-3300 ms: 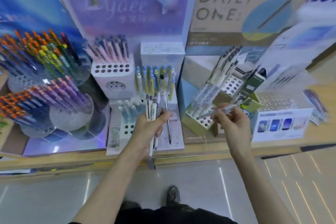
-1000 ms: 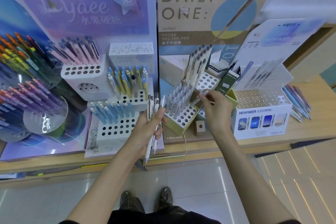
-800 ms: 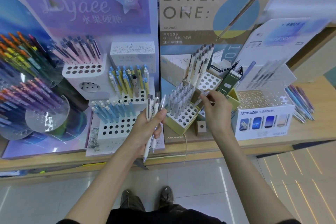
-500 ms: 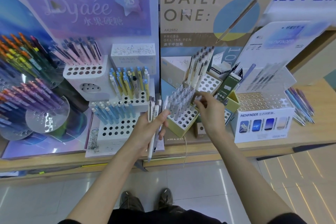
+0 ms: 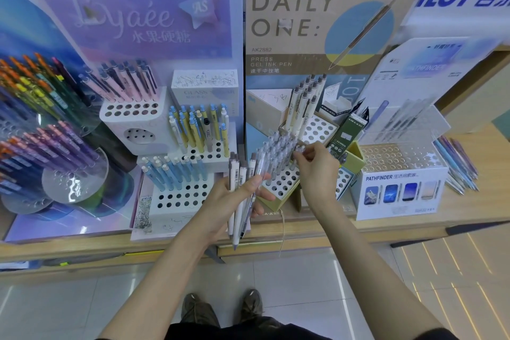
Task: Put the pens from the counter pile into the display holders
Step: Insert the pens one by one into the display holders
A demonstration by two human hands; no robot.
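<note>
The bench (image 5: 414, 226) carries the slanted holder (image 5: 281, 182) near the middle of its front edge. A second ago the right hand (image 5: 317, 168) was at the holder's right side; it has since crossed to the back rows, bringing its clear pen (image 5: 299, 148) in among those already standing there. Whether the pen is fully seated I cannot tell, but it looks all but placed. The right hand's thumb and fingertips pinch the pen's top, wrist bent. The left hand (image 5: 234, 199), in front of the holder, grips an upright bundle of pens (image 5: 235, 171). Loose pens (image 5: 458, 165) lie at the bench's right end.
</note>
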